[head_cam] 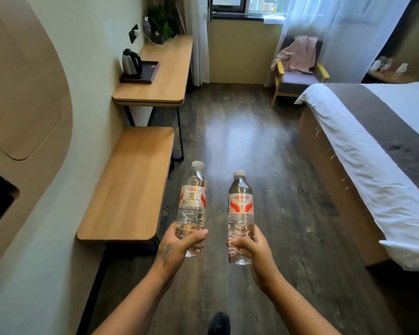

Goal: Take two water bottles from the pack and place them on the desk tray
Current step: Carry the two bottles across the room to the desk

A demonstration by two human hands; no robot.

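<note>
My left hand [179, 247] grips the lower part of a clear water bottle [192, 199] with a red and white label and a white cap. My right hand [249, 250] grips a second, matching water bottle [241, 204] the same way. Both bottles stand upright above the dark wood floor, side by side and apart. Far ahead on the left, a dark tray [153, 68] lies on the wooden desk [165, 83], with a steel kettle [131, 62] standing on its left part. The bottle pack is not in view.
A low wooden bench [128, 184] runs along the left wall between me and the desk. A bed [377, 151] with white sheets fills the right side. An armchair [298, 76] with a pink cloth stands by the curtains. A plant [160, 22] sits at the desk's far end.
</note>
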